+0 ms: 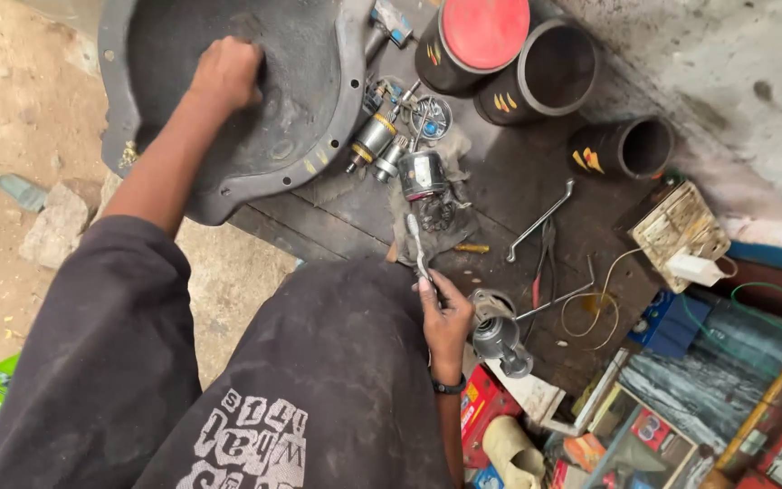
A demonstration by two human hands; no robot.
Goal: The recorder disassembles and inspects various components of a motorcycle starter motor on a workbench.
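Nearest, the right hand (pixel 446 319) is pinching a toothbrush (pixel 415 243) by its handle, fingers curled around it, bristle end pointing away over a dirty rag (pixel 436 217). Just beside it a grey metal housing (pixel 498 337) is lying on the dark workbench (pixel 518 181). Farther off, the left hand (pixel 226 72) is pressing, fingers bunched, inside a large black metal cover (pixel 228 91).

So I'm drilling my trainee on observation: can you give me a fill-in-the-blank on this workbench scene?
1. The left hand rests inside a large dark metal ____.
2. The right hand holds a ____.
3. One black canister has a ____ lid.

Missing words: housing; toothbrush; red
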